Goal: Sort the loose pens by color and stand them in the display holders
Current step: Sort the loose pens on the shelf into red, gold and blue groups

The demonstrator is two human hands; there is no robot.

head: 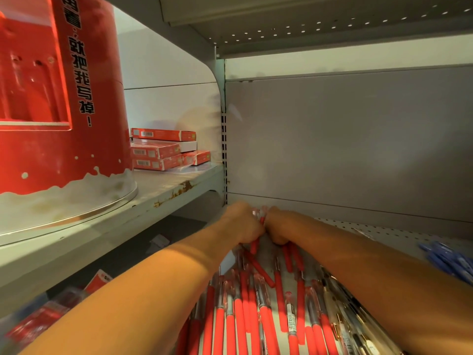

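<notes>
Gripping slim red plastic pens [254, 245] with left hand [242, 224] and right hand [279, 228], both curled, just before the grey metal back panel [345, 139]. Probably light, stiff, slick; best taken mid-barrel, several together.

Pale grey perforated metal shelf [378, 233], 4 o'clock: heap of red-barrelled plastic pens [245, 311] at 6 o'clock, clear dark-ink pens [343, 311] touching its 3 o'clock side, blue plastic pens [446, 260] apart at the 3 o'clock edge. Higher grey-green rust-spotted metal shelf [163, 190], 9 o'clock: big red round display stand [46, 155], white base; stack of flat red cardboard boxes [161, 152] just beside, at its 3 o'clock.
</notes>
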